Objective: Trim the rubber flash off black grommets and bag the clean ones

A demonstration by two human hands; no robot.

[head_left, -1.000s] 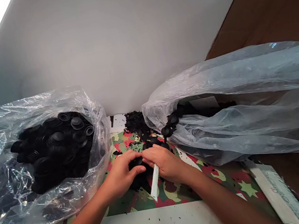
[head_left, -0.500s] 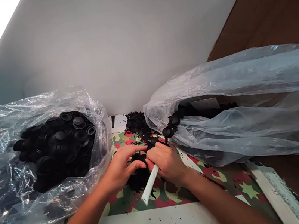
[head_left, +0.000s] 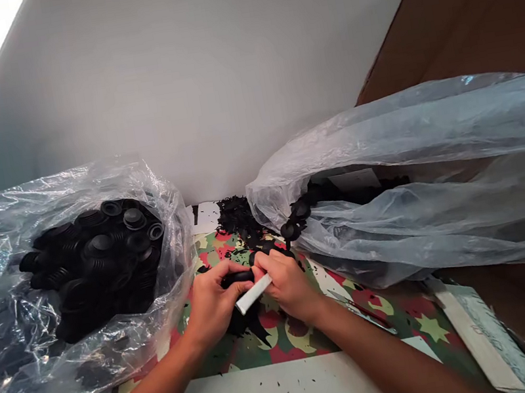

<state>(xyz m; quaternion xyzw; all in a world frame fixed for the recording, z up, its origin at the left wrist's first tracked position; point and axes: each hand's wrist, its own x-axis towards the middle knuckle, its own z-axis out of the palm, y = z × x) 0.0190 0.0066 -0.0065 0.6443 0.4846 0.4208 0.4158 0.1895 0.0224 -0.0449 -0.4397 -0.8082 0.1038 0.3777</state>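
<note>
My left hand (head_left: 212, 301) pinches a black rubber part (head_left: 236, 279) between thumb and fingers over the mat. Closed around a white-handled tool (head_left: 254, 295), my right hand (head_left: 287, 285) touches the near side of that part. The tool's handle points down and left toward me; its working end is hidden in my grip. Below and between my hands lies a pile of black rubber scraps (head_left: 246, 325). Just beyond my right hand sit several black rubber pieces (head_left: 270, 246).
At left, a clear plastic bag (head_left: 173, 217) holds many ribbed black rubber parts (head_left: 101, 245). Another plastic bag (head_left: 396, 222) opens at right, with black pieces at its mouth. Black shavings (head_left: 238, 217) lie by the wall. Red-handled scissors (head_left: 368, 314) rest on the patterned mat (head_left: 300, 343).
My left hand has closed on the black rubber part and moved in against my right hand. The white handle has swung up and left, now lying flatter.
</note>
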